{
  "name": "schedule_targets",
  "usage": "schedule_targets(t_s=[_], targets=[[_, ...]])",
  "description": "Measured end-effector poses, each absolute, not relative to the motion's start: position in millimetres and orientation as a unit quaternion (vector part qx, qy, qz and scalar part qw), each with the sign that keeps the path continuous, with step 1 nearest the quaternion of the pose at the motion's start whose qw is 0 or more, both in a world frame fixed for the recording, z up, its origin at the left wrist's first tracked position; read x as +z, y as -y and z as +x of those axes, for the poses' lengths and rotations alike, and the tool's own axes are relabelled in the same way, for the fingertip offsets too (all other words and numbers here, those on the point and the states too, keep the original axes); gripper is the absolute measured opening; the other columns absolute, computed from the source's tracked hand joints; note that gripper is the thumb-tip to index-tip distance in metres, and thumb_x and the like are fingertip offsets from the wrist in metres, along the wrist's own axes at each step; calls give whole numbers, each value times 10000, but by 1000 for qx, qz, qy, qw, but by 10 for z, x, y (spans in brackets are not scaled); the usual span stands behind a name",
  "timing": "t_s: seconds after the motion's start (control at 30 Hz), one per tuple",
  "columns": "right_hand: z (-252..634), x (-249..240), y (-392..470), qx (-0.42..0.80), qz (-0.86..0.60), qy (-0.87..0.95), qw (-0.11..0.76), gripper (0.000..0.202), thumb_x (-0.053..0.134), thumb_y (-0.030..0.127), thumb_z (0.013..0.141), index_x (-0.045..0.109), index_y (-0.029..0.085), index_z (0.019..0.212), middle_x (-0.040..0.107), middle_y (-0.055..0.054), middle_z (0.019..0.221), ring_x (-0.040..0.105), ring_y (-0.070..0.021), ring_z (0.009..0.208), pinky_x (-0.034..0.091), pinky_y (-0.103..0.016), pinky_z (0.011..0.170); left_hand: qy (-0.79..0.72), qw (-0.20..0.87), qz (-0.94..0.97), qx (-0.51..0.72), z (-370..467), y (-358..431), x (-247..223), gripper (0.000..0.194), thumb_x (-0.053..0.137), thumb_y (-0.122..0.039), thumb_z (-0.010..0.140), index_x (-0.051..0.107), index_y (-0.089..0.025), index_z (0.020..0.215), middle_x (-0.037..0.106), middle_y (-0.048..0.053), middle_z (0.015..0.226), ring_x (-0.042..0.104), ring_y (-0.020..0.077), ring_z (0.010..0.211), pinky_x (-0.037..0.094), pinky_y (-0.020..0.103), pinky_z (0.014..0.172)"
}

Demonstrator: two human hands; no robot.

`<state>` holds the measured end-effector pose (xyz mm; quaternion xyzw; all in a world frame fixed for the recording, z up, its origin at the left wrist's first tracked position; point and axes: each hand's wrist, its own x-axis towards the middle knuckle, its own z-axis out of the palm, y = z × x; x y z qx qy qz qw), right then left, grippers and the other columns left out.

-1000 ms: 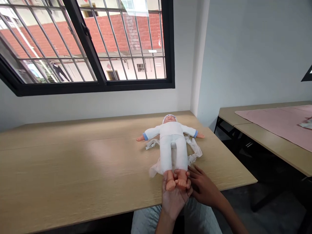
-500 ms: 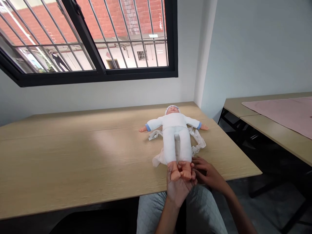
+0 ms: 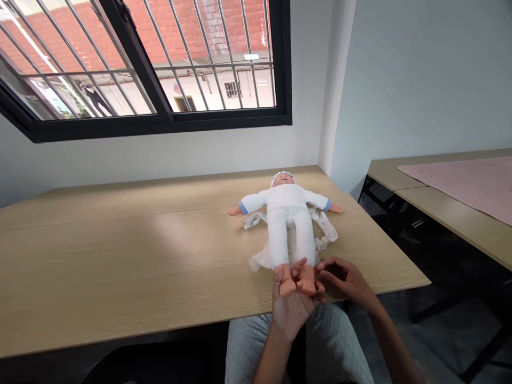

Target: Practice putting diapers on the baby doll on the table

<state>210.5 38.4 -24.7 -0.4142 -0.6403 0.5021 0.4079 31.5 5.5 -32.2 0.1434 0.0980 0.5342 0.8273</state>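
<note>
A baby doll (image 3: pixel 286 200) in white clothes with blue cuffs and a white cap lies on its back on the table, arms spread, feet towards me. Under its legs lies a thin, crumpled whitish cloth (image 3: pixel 328 234), showing on both sides. My left hand (image 3: pixel 292 309) comes from below, palm up, with its fingers wrapped around the doll's bare ankles. Just right of the ankles is my right hand (image 3: pixel 348 280), its thumb and fingertips drawn together close to the cloth's lower edge. What those fingertips pinch, if anything, is too small to make out.
The wooden table (image 3: pixel 140 272) reaches to the wall beneath a barred, black-framed window (image 3: pixel 168 121). To the right stands another table (image 3: pixel 436 200) with a pink mat (image 3: pixel 468 181) on it. My knees (image 3: pixel 248 341) are at the near table edge.
My right hand has shifted slightly, and its thumb and fingers have come together beside the ankle. A finger of my left hand now rises between the doll's ankles. The doll has hardly moved.
</note>
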Motion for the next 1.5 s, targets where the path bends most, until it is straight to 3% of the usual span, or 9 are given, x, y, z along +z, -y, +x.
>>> schedule_targets(t_s=[0.53,0.7,0.93,1.07,1.17,1.27,1.33,1.37,1.5], targets=[[2130,-305,-434,517,-415,584,468,308,734,441,778,558,191,814,669,-36,849,654,-190,860,514,-312,774,-85,830,168,525,313,-52,-323,496,556,-617,846,680,-254,1161,658,127,1173,664,274,899,499,390,734],[2131,-285,-428,526,-411,589,456,323,728,453,780,539,194,814,633,-17,804,632,-172,798,509,-300,738,-101,840,170,505,303,-53,-284,607,549,-671,821,610,-265,1268,621,114,1226,624,303,1030,491,416,807],[2104,-282,-444,494,-426,590,476,366,691,521,785,556,182,813,597,-14,776,583,-168,757,476,-294,714,-98,850,152,495,274,266,-318,798,382,-852,758,532,-347,1358,427,84,1482,495,391,1249,428,521,943],[2098,-286,-462,470,-436,596,484,380,687,541,780,568,181,805,596,-18,782,569,-169,762,469,-290,714,-121,835,221,490,228,563,-369,809,419,-849,742,463,-391,1407,430,108,1488,612,386,1108,413,531,936],[2104,-309,-474,460,-439,601,485,354,680,523,795,571,186,814,592,-20,786,564,-169,766,473,-289,714,-246,755,360,489,151,716,-238,709,625,-621,804,433,-362,1436,685,114,1125,693,262,773,456,467,870],[2100,-326,-465,452,-436,606,488,323,661,501,821,573,191,837,608,-28,806,581,-176,781,485,-300,735,-430,555,465,539,58,710,14,347,714,-360,809,694,-285,1147,674,42,740,630,224,696,473,388,813],[2072,-299,-442,423,-442,603,512,308,640,496,839,582,194,865,636,-45,849,607,-198,845,496,-328,800,-498,394,489,598,8,581,174,123,742,-300,771,754,-252,884,672,67,850,609,268,877,441,399,920],[2045,-267,-427,400,-446,604,525,299,626,491,851,589,196,882,651,-57,879,617,-213,893,496,-347,843,-508,341,504,611,-11,481,234,131,758,-289,746,754,-249,871,662,83,964,580,300,1003,398,421,1002],[1847,-33,-401,320,-414,698,489,237,538,420,920,626,215,1001,684,-73,1036,619,-234,1051,463,-401,980,-560,252,590,525,-47,-20,278,452,767,-293,703,675,-259,1144,464,116,1339,391,355,1310,257,505,1135]])
